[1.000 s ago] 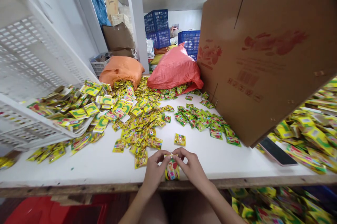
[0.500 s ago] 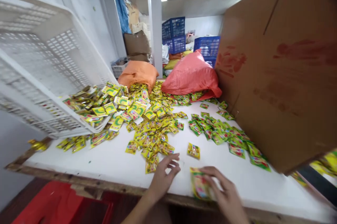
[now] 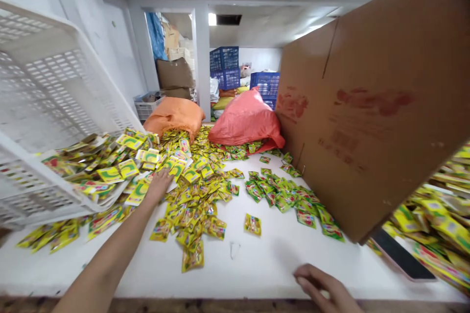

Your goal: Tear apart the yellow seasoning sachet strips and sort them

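My left hand (image 3: 160,184) reaches across the table to the heap of flat yellow-and-green cartons (image 3: 128,168) by the crate. Its fingers lie stretched over the cartons, and the tips are partly hidden among them. Low on the right, my right hand (image 3: 325,286) hovers near the table's front edge. Its fingers are curled in with thumb and forefinger close together, and nothing shows in them. Loose yellow sachets (image 3: 194,205) spread over the middle, a single yellow sachet (image 3: 252,225) lies apart, and green sachets (image 3: 282,188) lie to the right.
A tilted white crate (image 3: 91,87) stands at left. Orange sack (image 3: 174,113) and red sack (image 3: 246,119) spill sachets at the back. A big cardboard box (image 3: 348,102) leans in at right, beside a phone (image 3: 404,256) and more yellow packs (image 3: 436,220). A rubber band (image 3: 235,250) lies on the white table (image 3: 264,269).
My left hand has moved left and forward from the table's front to the cartons. The yellow-green pack that my right hand held is out of sight. The view has turned right.
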A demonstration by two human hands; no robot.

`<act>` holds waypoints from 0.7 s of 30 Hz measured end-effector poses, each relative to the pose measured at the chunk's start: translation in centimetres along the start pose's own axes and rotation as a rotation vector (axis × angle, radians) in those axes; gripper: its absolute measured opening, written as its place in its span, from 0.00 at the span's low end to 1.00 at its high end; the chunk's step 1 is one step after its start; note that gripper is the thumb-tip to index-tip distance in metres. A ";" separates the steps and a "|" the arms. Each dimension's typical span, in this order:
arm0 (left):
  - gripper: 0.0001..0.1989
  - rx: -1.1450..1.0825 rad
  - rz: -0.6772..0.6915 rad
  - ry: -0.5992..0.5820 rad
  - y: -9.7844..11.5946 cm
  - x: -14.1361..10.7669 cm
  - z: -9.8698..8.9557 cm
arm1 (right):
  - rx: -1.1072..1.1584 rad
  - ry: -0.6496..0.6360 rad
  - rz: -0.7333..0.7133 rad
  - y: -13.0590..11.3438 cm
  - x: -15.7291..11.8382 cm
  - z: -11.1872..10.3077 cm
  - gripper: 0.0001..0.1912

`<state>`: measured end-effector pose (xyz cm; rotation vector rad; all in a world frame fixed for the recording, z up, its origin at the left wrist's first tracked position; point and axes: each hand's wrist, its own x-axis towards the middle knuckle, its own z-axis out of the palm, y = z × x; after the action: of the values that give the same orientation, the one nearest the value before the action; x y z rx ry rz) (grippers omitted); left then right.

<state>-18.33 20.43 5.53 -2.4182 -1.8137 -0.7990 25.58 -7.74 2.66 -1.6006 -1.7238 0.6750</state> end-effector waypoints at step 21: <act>0.28 -1.262 -0.580 0.019 15.6 -16.3 4.3 | -0.524 0.172 -0.090 3.2 15.8 6.1 0.11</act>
<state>-5.83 2.14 -0.36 -2.1543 -2.4581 -2.6469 22.72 8.68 -1.55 -1.8424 -1.9264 0.0292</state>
